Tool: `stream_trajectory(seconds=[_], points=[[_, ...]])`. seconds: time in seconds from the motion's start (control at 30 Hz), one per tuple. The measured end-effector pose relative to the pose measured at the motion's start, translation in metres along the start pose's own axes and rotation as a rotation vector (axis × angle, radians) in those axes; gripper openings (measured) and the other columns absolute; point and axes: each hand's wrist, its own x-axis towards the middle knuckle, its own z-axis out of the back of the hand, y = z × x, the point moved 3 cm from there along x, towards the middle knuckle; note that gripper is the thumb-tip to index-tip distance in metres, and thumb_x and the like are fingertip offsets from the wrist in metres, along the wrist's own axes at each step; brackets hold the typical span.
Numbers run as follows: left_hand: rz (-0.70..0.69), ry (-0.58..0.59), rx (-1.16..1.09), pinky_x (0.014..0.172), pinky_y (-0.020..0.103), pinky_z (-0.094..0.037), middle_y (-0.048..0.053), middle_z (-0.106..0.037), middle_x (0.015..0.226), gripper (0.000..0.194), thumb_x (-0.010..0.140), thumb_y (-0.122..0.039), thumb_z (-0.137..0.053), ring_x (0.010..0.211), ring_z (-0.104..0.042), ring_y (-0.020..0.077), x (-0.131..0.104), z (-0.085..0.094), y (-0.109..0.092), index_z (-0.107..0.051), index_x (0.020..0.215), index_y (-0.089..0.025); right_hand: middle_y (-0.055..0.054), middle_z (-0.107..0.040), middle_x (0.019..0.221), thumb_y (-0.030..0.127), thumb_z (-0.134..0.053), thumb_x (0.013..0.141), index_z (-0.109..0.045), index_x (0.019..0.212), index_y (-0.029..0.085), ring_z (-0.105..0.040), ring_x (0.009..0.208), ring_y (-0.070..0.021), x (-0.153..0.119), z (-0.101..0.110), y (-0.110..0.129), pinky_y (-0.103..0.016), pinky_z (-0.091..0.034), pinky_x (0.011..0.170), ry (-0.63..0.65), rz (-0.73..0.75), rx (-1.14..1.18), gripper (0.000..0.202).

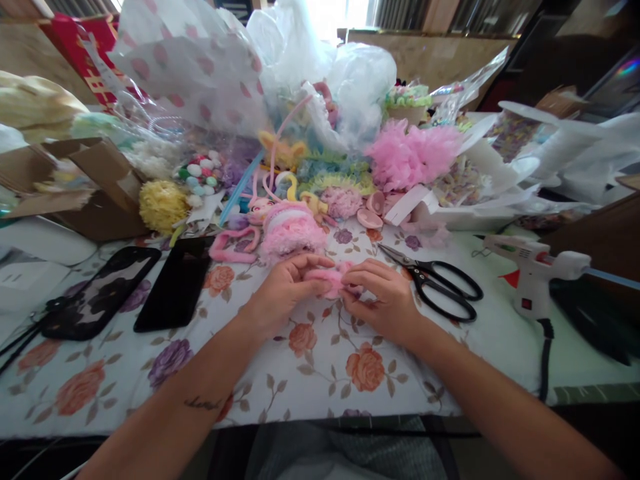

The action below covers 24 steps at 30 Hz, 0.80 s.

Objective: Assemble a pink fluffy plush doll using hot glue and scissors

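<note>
Between my two hands is a fuzzy pink chenille stem (327,283), bent into a small bundle just above the flowered cloth. My left hand (287,287) closes its thumb and fingers on the left end. On the other end, the fingers of my right hand (377,293) are pinched together, partly covering it. Right behind my hands sits a fluffy pink ball of yarn or trim (294,233). A bent pink chenille strip (235,245) lies to its left. Black-handled scissors (435,280) rest to the right of my right hand, blades slightly apart.
Two phones, one black (175,283) and one in a patterned case (103,290), lie at left. A white glue gun (537,273) stands at right with its cord hanging forward. Craft supplies, pink tulle (413,153), a yellow pompom (164,205) and a cardboard box (107,180) crowd the back.
</note>
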Motion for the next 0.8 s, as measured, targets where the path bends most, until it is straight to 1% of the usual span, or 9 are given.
stream_trajectory(seconds=[0.2,0.27,0.4,0.5,0.6,0.7,0.8], points=[[-0.012,-0.02,0.015,0.062,0.023,-0.048,0.001,-0.069,0.073,0.021,0.066,-0.02,-0.08,0.064,-0.061,0.0106,0.0006,0.0008,0.0009,-0.073,0.085,-0.017,-0.005,-0.068,0.081,0.016,-0.061,0.081,-0.064,0.084,0.021,-0.06,0.067,-0.0134,-0.0007,0.0005,-0.0017,-0.026,-0.052,0.06,-0.001,-0.147,0.091,0.007],[-0.009,-0.027,0.023,0.06,0.022,-0.047,0.001,-0.069,0.07,0.018,0.066,-0.02,-0.08,0.062,-0.06,0.01,0.0007,0.0008,0.0019,-0.074,0.083,-0.017,-0.004,-0.067,0.08,0.014,-0.062,0.08,-0.064,0.083,0.02,-0.06,0.066,-0.013,-0.0006,0.0006,-0.0014,-0.025,-0.052,0.059,0.002,-0.157,0.093,0.007],[-0.006,-0.046,0.051,0.055,0.021,-0.047,0.0,-0.069,0.067,0.015,0.065,-0.019,-0.079,0.058,-0.059,0.0092,0.0006,0.0005,0.0028,-0.075,0.08,-0.018,-0.002,-0.065,0.073,0.013,-0.06,0.081,-0.062,0.081,0.02,-0.058,0.064,-0.0132,-0.0008,-0.0007,-0.0016,-0.026,-0.052,0.061,0.017,-0.106,0.047,0.007],[-0.001,-0.064,0.056,0.053,0.021,-0.047,0.0,-0.068,0.064,0.014,0.063,-0.018,-0.079,0.055,-0.057,0.009,0.0004,-0.0004,0.0027,-0.075,0.077,-0.017,-0.002,-0.063,0.07,0.015,-0.058,0.082,-0.061,0.08,0.021,-0.057,0.063,-0.0131,-0.0027,-0.0033,-0.0037,-0.027,-0.05,0.061,0.033,-0.083,0.017,0.007],[0.029,-0.059,0.029,0.052,0.021,-0.048,0.001,-0.068,0.063,0.012,0.062,-0.018,-0.079,0.056,-0.059,0.0099,0.0006,-0.0014,0.0037,-0.074,0.074,-0.016,-0.001,-0.061,0.067,0.017,-0.058,0.083,-0.06,0.077,0.02,-0.054,0.061,-0.0125,-0.0044,-0.0053,-0.0047,-0.026,-0.048,0.059,0.031,-0.084,0.018,0.007],[0.056,-0.034,0.003,0.053,0.022,-0.049,0.001,-0.069,0.064,0.011,0.064,-0.018,-0.078,0.056,-0.06,0.0104,0.0014,-0.002,0.0057,-0.074,0.074,-0.017,-0.001,-0.06,0.068,0.016,-0.059,0.082,-0.059,0.076,0.02,-0.054,0.061,-0.0123,-0.0044,-0.0058,-0.0049,-0.026,-0.048,0.059,0.023,-0.131,0.051,0.007],[0.021,-0.019,-0.009,0.059,0.022,-0.05,0.0,-0.07,0.067,0.012,0.067,-0.019,-0.077,0.06,-0.061,0.0103,0.0025,-0.0024,0.0058,-0.073,0.079,-0.017,0.0,-0.061,0.07,0.013,-0.059,0.077,-0.059,0.076,0.021,-0.055,0.061,-0.0114,-0.0035,-0.0048,-0.0062,-0.025,-0.047,0.058,-0.005,-0.222,0.103,0.008]])
